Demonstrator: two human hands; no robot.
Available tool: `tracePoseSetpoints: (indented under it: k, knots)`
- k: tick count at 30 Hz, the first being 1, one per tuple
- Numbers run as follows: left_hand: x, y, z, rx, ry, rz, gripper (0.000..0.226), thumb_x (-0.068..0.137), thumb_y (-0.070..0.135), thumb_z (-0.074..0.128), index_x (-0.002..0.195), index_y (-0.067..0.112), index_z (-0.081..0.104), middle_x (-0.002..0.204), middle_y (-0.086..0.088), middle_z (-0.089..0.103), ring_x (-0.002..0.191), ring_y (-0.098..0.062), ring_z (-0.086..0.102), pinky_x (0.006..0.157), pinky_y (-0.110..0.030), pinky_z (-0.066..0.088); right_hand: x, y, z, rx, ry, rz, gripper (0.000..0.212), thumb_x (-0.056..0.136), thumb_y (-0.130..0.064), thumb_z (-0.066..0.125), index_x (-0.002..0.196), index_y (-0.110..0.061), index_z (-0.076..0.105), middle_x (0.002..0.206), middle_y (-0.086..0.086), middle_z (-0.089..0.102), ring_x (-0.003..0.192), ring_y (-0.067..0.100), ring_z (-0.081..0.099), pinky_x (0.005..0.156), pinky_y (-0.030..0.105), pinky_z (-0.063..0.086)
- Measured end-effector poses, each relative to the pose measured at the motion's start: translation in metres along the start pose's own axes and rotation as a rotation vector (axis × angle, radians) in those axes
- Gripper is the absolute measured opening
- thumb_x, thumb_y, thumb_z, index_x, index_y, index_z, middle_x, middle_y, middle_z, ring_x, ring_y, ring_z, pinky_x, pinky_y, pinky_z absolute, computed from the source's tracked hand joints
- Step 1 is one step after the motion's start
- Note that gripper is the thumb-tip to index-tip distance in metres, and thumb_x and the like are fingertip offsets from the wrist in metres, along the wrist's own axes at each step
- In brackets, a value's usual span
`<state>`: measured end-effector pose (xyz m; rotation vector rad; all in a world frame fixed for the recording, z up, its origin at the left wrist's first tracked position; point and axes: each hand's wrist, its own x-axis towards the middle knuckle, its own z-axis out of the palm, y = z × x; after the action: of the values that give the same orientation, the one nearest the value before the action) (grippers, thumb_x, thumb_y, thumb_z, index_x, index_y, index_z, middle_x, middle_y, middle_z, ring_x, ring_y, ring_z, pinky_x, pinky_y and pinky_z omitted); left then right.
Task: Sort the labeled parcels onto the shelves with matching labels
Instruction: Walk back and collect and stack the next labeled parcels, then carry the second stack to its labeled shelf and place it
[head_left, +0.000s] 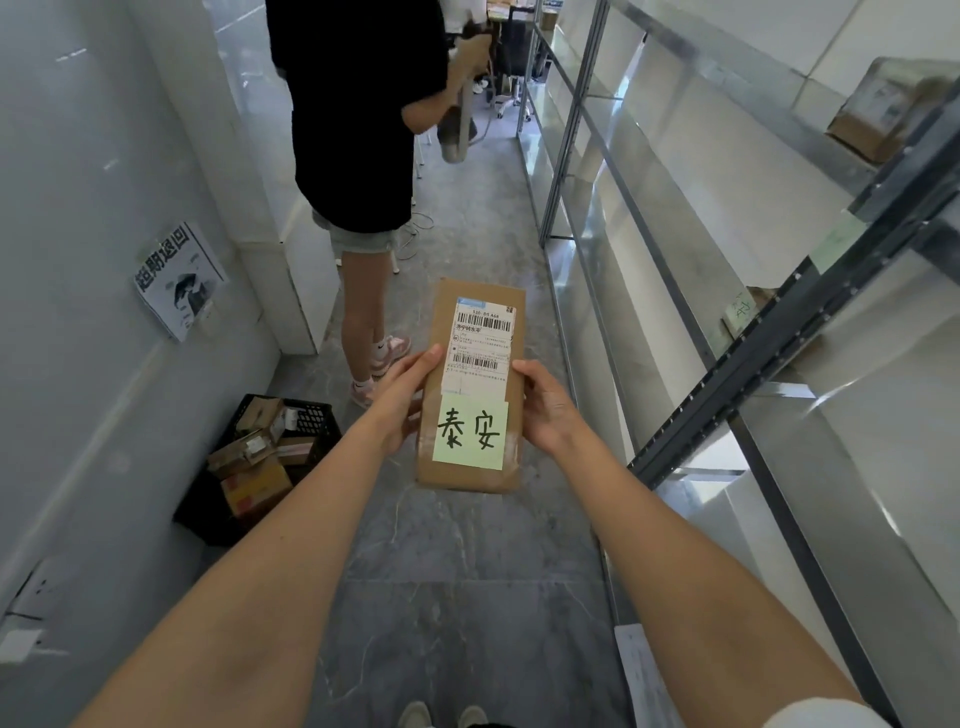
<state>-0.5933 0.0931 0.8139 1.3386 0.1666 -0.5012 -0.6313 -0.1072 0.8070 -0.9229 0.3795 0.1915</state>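
I am holding a flat cardboard parcel (470, 384) out in front of me above the grey floor (467, 571), both hands clamped on its long edges: my left hand (402, 402) is gripping the left side with the thumb lying on the top face, and my right hand (545, 405) is gripping the right side the same way. The parcel is facing up, showing a white shipping label (480, 343) with barcodes and, nearer me, a pale green sticky note (470, 432) with two handwritten characters. To my right a metal shelf rack (753, 364) is running along the aisle; a small green tag (737, 309) is sitting on one shelf edge, and a brown box (878, 119) is resting on a higher shelf. To my left, against the wall, a black crate (311, 421) is holding more boxes. A paper notice (179, 280) is hanging on that wall. Another person (353, 130) in a black top is standing ahead in the aisle, just beyond the crate.
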Motion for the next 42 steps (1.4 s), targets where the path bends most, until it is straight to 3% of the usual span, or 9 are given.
tracePoseSetpoints:
  k: [3,6,9,13,21,27,30,36,42]
  knots:
    - [0.002,-0.003,0.017,0.006,-0.022,-0.008,0.066,0.074,0.058,0.074,0.127,0.020,0.062,0.115,-0.003,0.073,0.105,-0.025,0.068,0.071,-0.032,0.054,-0.008,-0.007,-0.013,0.008,0.040,-0.014,0.057,0.076,-0.026,0.071,0.129,-0.010,0.061,0.128,0.006,0.063,0.119,0.027,0.053,0.113,0.045,0.040]
    - [0.007,-0.009,0.037,0.017,-0.065,-0.028,0.063,0.074,0.058,0.074,0.122,0.018,0.067,0.113,-0.005,0.075,0.106,-0.028,0.069,0.079,-0.037,0.058,-0.020,-0.014,-0.027,0.036,0.056,-0.051,0.051,0.069,-0.026,0.076,0.118,-0.017,0.063,0.107,0.001,0.073,0.106,0.023,0.054,0.082,0.035,0.041]
    - [0.011,-0.014,0.061,0.017,-0.087,-0.060,0.066,0.067,0.058,0.079,0.118,0.018,0.070,0.112,-0.009,0.075,0.103,-0.033,0.070,0.087,-0.045,0.056,-0.029,-0.019,-0.047,0.041,0.105,-0.106,0.060,0.073,-0.027,0.075,0.129,-0.019,0.055,0.122,0.007,0.064,0.110,0.025,0.048,0.069,0.031,0.034]
    - [0.015,-0.021,0.093,0.037,-0.106,-0.077,0.052,0.072,0.054,0.078,0.111,0.020,0.073,0.107,-0.011,0.076,0.081,-0.025,0.068,0.059,-0.028,0.050,-0.038,-0.025,-0.074,0.057,0.188,-0.153,0.081,0.069,-0.030,0.082,0.142,-0.021,0.048,0.134,0.012,0.059,0.114,0.028,0.045,0.075,0.034,0.036]
    - [0.044,-0.025,0.123,0.132,-0.250,-0.167,0.055,0.077,0.054,0.074,0.120,0.020,0.068,0.110,-0.007,0.075,0.086,-0.021,0.070,0.049,-0.020,0.052,-0.047,-0.026,-0.107,0.091,0.295,-0.218,0.044,0.083,-0.025,0.065,0.127,-0.024,0.061,0.096,-0.002,0.077,0.102,0.022,0.056,0.089,0.037,0.042]
    - [0.074,-0.010,0.143,0.281,-0.438,-0.193,0.051,0.082,0.051,0.071,0.118,0.015,0.067,0.099,-0.007,0.076,0.072,-0.018,0.069,0.048,-0.022,0.051,-0.051,-0.022,-0.102,0.219,0.426,-0.362,0.039,0.080,-0.024,0.070,0.119,-0.025,0.065,0.103,0.004,0.070,0.094,0.024,0.053,0.072,0.033,0.036]
    - [0.080,-0.009,0.160,0.363,-0.571,-0.206,0.053,0.083,0.051,0.069,0.120,0.013,0.066,0.106,-0.011,0.075,0.075,-0.019,0.069,0.054,-0.024,0.057,-0.067,-0.020,-0.102,0.255,0.537,-0.403,0.061,0.074,-0.025,0.076,0.132,-0.019,0.056,0.117,0.008,0.064,0.107,0.028,0.050,0.076,0.035,0.038]
    - [0.052,-0.033,0.208,0.401,-0.683,-0.253,0.046,0.081,0.046,0.073,0.112,0.012,0.069,0.094,-0.009,0.077,0.077,-0.023,0.071,0.072,-0.035,0.060,-0.122,-0.008,-0.126,0.309,0.676,-0.512,0.044,0.084,-0.024,0.066,0.128,-0.023,0.060,0.131,0.011,0.063,0.118,0.027,0.052,0.102,0.043,0.040]
    - [0.012,-0.071,0.242,0.472,-0.836,-0.305,0.055,0.080,0.050,0.072,0.116,0.010,0.067,0.104,-0.016,0.076,0.089,-0.032,0.072,0.079,-0.045,0.061,-0.184,0.015,-0.144,0.372,0.835,-0.557,0.045,0.082,-0.026,0.069,0.126,-0.023,0.061,0.132,0.013,0.061,0.117,0.030,0.050,0.100,0.047,0.039]
